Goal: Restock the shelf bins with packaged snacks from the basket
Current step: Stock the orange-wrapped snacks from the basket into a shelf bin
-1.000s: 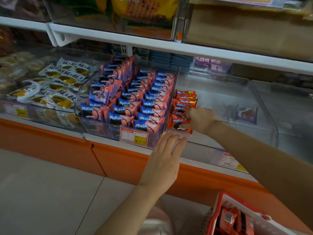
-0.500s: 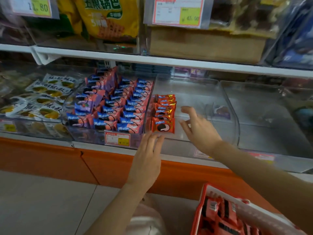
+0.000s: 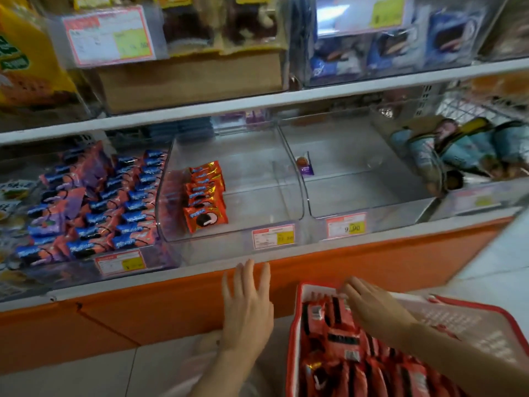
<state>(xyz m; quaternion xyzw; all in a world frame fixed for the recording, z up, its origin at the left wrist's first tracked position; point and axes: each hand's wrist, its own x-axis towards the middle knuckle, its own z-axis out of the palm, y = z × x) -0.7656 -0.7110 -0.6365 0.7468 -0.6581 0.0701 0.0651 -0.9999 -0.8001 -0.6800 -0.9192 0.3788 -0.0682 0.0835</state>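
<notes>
I see the basket (image 3: 294,342) cut off by the bottom edge. On the right hand (image 3: 375,308), fingertips (image 3: 345,289) blur against the packs (image 3: 340,338); I can't tell if they pinch one. The price tags' (image 3: 273,235) print is mostly too smeared to read.

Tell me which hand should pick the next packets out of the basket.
Right. The right hand lies over the basket, at the red packets; the left hand hangs open outside the basket, in front of the orange shelf base.
</notes>
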